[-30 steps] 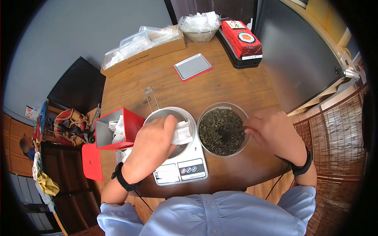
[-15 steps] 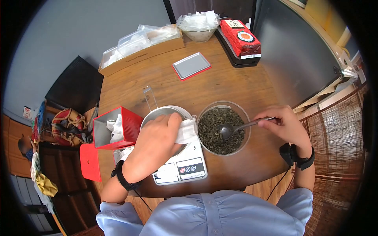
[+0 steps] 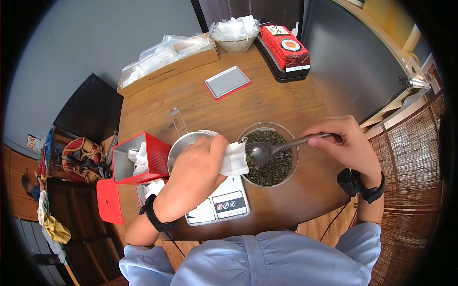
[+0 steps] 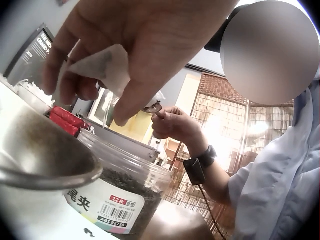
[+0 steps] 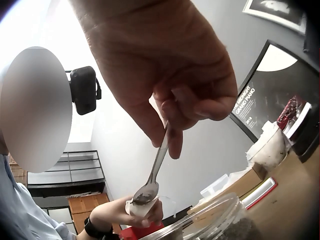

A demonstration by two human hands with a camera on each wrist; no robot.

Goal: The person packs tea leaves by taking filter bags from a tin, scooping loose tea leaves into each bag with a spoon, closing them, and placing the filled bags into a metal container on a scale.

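While our left fingers [image 3: 220, 143] pinch the white paper bag [image 3: 234, 158] by its edge, just left of centre in the head view, the bag's mouth sits open toward the spoon [image 3: 258, 152], whose bowl touches or nearly touches that mouth and carries a small heap of dark leaves. The left hand [image 3: 195, 167] is curled round the bag, thumb and forefinger closed on the paper, and it hangs over the metal bowl [image 3: 179, 147] that stands on the white scale [image 3: 220, 202]. On the right side of the frame our right fingers [image 3: 320, 139] are closed narrowly on the far end of the spoon handle, and the right hand [image 3: 344, 145] is raised over the right rim of the clear tub [image 3: 292, 143] of loose tea, which stands touching the scale's right edge. The right wrist view shows the spoon [image 5: 148, 190] sloping down from the fingers to the bag [image 5: 140, 207], and the left wrist view shows the bag [image 4: 102, 67] as a folded white corner between thumb and fingers. To do this step well, we judge that the bag's mouth should be held wide and steady over the bowl or the tub, so stray leaves fall inside one of them, and that the spoon should be tipped slowly, its tip inside the paper. Farther out, at the left of the head view, lie a red box [image 3: 138, 157] stuffed with more bags and its lid [image 3: 109, 200]; toward the top lie a small red-edged tray [image 3: 227, 82], a cardboard box [image 3: 167, 66] and a red packet [image 3: 285, 46].
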